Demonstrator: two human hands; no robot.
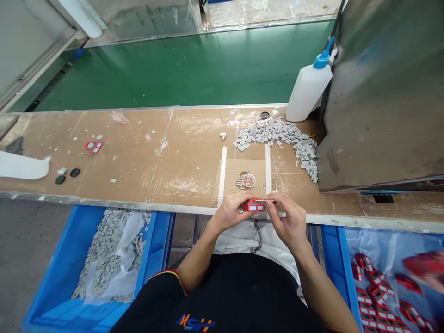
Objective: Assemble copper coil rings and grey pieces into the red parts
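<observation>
My left hand (pixel 229 213) is closed on a small red toy vehicle body (pixel 254 206) with pale windows, just above the table's front edge. My right hand (pixel 287 217) pinches a thin, light-coloured stick (pixel 261 200), which lies across the top of the red body. Fingers cover part of both. Beyond my hands, a small clear cup (pixel 248 180) sits on a cardboard piece (pixel 243 167) between two white tape strips. Farther back spreads a pile of small grey rectangular pieces (pixel 277 132).
A white bottle with a blue nozzle (pixel 308 88) stands at back right, beside a metal cabinet (pixel 381 101). Two red parts (pixel 93 147) lie at left. Blue bins hold grey pieces (pixel 107 249) and red bodies (pixel 376 291); another person's blurred hand (pixel 433 277) reaches into the right one.
</observation>
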